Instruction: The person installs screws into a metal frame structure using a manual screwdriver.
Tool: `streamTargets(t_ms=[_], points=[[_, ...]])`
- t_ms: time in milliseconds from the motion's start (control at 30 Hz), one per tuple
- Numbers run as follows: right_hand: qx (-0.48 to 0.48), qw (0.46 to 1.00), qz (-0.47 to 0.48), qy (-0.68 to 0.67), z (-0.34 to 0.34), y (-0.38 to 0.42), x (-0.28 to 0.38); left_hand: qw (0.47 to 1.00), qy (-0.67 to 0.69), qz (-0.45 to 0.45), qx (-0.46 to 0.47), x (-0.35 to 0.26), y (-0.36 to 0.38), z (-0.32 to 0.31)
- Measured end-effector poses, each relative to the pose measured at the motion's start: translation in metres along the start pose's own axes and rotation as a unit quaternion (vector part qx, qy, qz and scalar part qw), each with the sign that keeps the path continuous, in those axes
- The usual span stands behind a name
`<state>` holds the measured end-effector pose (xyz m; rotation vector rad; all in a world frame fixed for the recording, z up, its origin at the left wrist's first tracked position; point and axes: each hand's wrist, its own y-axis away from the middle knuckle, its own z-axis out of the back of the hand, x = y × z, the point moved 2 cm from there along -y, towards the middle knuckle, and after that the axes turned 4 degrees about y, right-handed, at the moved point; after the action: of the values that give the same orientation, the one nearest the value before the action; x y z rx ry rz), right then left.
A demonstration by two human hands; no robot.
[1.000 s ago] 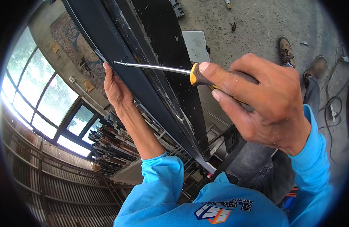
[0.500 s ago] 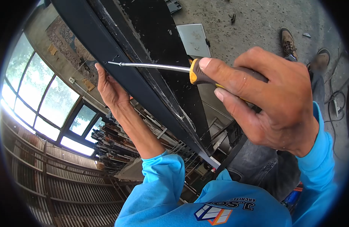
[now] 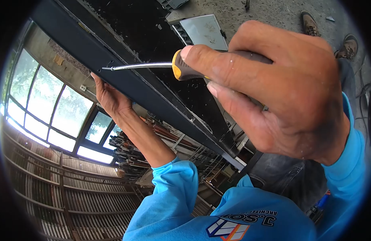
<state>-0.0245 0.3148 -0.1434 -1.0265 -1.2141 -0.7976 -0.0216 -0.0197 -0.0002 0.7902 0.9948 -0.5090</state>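
My right hand (image 3: 282, 92) grips the yellow and dark grey handle of a screwdriver (image 3: 143, 65). Its long shaft points left, and the tip meets a small screw (image 3: 107, 69) at the face of a long dark metal profile (image 3: 133, 94). Small holes show in the profile beside the screw. My left hand (image 3: 113, 100) holds the profile's lower edge near that spot, thumb up at the edge; its other fingers are partly hidden behind the profile.
A wide black scuffed panel (image 3: 153, 40) lies along the profile. Behind it, a light flat board (image 3: 203, 32) rests on the concrete floor near brown work shoes (image 3: 346, 47). Stacked metal lengths (image 3: 131, 146) and large windows (image 3: 69, 112) are to the left.
The view has shifted, so the profile and both hands appear farther left. My right hand looks larger. The screwdriver tip stays at the screw, and my left hand stays on the profile.
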Motion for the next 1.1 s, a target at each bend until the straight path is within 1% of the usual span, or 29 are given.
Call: streamTargets(t_ms=[67,100,133,267,367,433,567,667,733,1000,1100], points=[[0.029,0.999,-0.002,0.023,0.002,-0.001,0.001,1.0,0.004,0.006,-0.002,0.001,0.0,-0.002],[0.028,0.999,-0.005,0.021,0.002,0.001,0.001,0.999,0.021,0.001,0.027,0.002,0.002,-0.007],[0.021,1.0,-0.007,0.013,0.001,0.002,0.0,0.998,0.038,-0.006,0.055,0.002,0.004,-0.009],[-0.008,1.0,-0.005,-0.01,-0.002,0.005,-0.001,0.998,0.043,0.008,0.048,0.0,0.003,-0.007],[-0.026,0.999,0.003,-0.023,-0.003,0.003,0.002,0.996,0.053,0.007,0.069,0.0,0.0,-0.002],[-0.022,1.0,0.008,-0.017,-0.004,0.001,0.004,0.998,0.048,-0.005,0.037,0.002,0.0,0.0],[-0.013,1.0,0.015,0.0,-0.004,-0.001,0.008,0.999,0.033,-0.016,0.02,0.004,-0.002,0.005],[0.003,1.0,0.007,0.011,-0.003,-0.003,0.012,0.999,0.029,-0.01,0.012,0.003,-0.003,0.005],[0.007,1.0,0.007,0.012,-0.002,-0.004,0.014,0.999,0.024,0.024,-0.002,0.003,-0.001,0.001],[0.013,1.0,0.009,0.023,-0.001,-0.008,0.018,1.0,0.011,-0.002,-0.004,0.006,0.0,-0.001],[0.032,0.998,0.01,0.046,0.002,-0.01,0.021,1.0,0.014,-0.008,-0.003,0.006,0.002,-0.003]])
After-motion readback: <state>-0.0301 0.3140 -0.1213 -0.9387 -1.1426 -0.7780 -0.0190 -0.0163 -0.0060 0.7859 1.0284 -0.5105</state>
